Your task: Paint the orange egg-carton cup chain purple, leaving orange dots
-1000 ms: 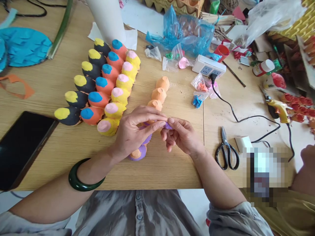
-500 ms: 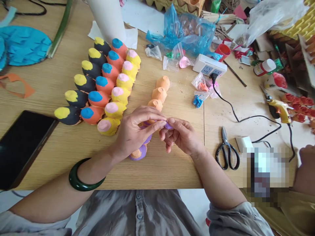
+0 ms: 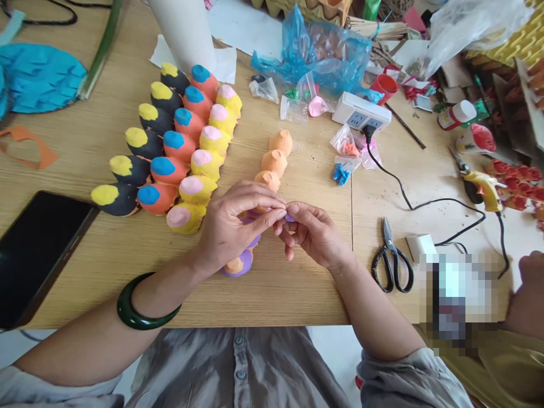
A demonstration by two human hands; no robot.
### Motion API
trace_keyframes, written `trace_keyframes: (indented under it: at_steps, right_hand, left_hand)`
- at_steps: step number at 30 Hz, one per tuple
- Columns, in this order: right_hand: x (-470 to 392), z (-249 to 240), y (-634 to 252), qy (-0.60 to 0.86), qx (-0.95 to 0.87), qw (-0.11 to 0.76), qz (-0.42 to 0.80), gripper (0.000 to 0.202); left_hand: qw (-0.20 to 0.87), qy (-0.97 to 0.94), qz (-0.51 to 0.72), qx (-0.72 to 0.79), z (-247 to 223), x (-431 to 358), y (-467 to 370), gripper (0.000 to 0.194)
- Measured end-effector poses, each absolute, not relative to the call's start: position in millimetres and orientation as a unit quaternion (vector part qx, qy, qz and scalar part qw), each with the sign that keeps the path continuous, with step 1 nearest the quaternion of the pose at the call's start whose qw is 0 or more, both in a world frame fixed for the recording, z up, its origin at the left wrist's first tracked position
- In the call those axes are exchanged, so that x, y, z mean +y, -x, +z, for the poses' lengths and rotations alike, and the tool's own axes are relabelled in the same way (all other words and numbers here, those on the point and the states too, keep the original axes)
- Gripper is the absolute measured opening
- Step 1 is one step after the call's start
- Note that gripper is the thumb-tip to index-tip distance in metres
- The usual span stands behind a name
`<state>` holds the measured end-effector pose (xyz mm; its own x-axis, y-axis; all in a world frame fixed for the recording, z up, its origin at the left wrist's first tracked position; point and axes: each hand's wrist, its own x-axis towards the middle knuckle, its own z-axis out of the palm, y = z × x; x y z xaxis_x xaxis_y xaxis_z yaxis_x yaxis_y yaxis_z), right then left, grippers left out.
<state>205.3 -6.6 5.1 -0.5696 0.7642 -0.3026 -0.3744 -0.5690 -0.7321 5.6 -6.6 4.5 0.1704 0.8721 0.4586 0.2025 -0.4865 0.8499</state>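
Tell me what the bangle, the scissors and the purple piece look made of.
Bangle: polished stone, glass or perhaps plastic; dark green with glossy highlights. Scissors: grey metal blades, dull sheen; glossy black, probably plastic handles. Purple piece: perhaps soft clay, from its flat, opaque colour; mostly hidden.

The black-handled scissors (image 3: pixel 391 258) lie near a white adapter (image 3: pixel 420 249), while a black phone (image 3: pixel 41 255) rests at the table's (image 3: pixel 297 300) far left and a yellow glue gun (image 3: pixel 484 187) sits at the right.
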Motion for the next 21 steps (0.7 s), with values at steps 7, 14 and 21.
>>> trace_keyframes:
  at_steps: [7, 14, 21]
  right_hand:
    - [-1.9, -0.4, -208.8, 0.411, -0.324, 0.409, 0.748, 0.027]
    - [-4.6, 4.2, -207.9, 0.394, -0.327, 0.419, 0.75, 0.029]
    - [-6.8, 8.5, -205.2, 0.367, -0.332, 0.376, 0.783, 0.042]
  left_hand:
    - [0.382, -0.605, 0.527, 0.459, 5.5, -7.6, -0.9, 0.005]
    - [0.473, -0.539, 0.509, 0.477, 9.3, -9.7, -4.0, 0.007]
    - [0.383, -0.626, 0.515, 0.443, 6.7, -8.4, -4.1, 0.004]
